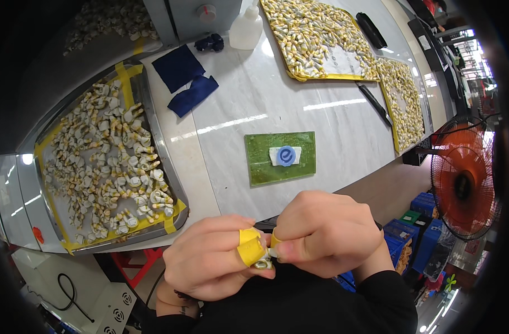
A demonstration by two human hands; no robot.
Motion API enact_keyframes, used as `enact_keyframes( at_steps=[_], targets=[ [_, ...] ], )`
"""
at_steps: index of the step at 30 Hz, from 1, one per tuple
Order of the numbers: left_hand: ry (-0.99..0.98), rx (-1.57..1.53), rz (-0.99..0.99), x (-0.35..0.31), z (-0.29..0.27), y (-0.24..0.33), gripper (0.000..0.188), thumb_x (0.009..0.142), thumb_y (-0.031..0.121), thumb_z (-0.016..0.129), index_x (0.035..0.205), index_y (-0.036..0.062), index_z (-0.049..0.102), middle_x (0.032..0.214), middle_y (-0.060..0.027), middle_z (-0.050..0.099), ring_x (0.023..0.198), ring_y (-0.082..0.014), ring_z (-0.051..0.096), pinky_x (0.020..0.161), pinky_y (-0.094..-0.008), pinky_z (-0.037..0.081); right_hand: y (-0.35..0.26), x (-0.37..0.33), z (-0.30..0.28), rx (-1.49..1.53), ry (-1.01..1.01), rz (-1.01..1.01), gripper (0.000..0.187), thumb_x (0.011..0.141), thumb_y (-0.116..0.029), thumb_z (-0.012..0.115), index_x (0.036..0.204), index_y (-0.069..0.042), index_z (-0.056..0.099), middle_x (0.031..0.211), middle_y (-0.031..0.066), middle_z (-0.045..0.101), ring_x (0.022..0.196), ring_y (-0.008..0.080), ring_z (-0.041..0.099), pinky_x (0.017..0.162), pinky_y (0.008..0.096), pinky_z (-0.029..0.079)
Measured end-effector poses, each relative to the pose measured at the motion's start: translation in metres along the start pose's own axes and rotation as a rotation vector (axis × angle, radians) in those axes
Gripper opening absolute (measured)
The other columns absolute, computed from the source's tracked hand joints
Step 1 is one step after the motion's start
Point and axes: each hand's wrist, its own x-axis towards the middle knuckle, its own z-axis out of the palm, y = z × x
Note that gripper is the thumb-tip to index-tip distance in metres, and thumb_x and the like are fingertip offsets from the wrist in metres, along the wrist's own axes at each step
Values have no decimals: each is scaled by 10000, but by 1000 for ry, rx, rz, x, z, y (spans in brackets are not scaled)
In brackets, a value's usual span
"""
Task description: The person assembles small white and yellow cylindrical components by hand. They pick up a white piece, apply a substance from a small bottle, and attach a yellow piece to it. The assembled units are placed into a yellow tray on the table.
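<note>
Close to my body, at the table's near edge, both my hands meet with their fingertips together. My left hand [213,259] is closed on a small glossy white-and-yellow piece [263,264], mostly covered by the fingers. My right hand [329,234] pinches a tiny white piece [273,253] against it; its shape is too small to make out. Yellow tape [250,247] wraps fingers on the left hand, and some shows on a right finger. Beyond the hands lies a green rectangular plate [260,175], with a white patch and a round blue piece [287,156] at its middle.
At left stands a metal tray [171,147] of similar white-and-yellow pieces. Yellow-edged trays [343,77] of smaller pieces sit far right, near a black-handled tool [375,104]. Dark blue cloths [179,68] and a white bottle [246,29] lie behind. A fan [463,186] stands at right.
</note>
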Motion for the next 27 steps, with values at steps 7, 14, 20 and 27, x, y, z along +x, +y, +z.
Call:
enact_keyframes(
  at_steps=[7, 14, 20, 27],
  targets=[
    [-44, -49, -123, -2, 1, -3, 344, 670, 134, 811, 911, -3, 608, 837, -115, 669, 788, -271, 657, 732, -349, 539, -3, 4, -17, -186, -67, 12, 145, 716, -21, 717, 830, -31, 628, 754, 92, 628, 637, 229, 594, 579, 305, 481],
    [0, -1176, -765, -7, -8, -15, 466, 839, 320, 663, 1082, -37, 487, 904, -123, 623, 883, -216, 624, 830, -384, 505, 54, 41, -144, -962, 90, 290, 238, 763, -107, 660, 986, -28, 632, 890, 86, 663, 785, 196, 591, 701, 299, 461],
    [39, -1458, -844, -9, -10, -17, 465, 901, 359, 559, 1131, -32, 459, 899, -93, 625, 846, -201, 610, 841, -368, 489, 128, 29, -205, -1197, -106, 560, 145, 775, -45, 627, 907, 11, 600, 778, 130, 640, 704, 229, 605, 656, 309, 480],
    [5, -1581, -860, -12, -12, -20, 475, 882, 372, 589, 1123, -19, 466, 873, -62, 602, 834, -178, 559, 790, -346, 449, 131, 19, -210, -1298, 7, 421, 111, 742, -17, 611, 848, 10, 592, 775, 173, 621, 779, 334, 602, 714, 390, 472]
  ],
)
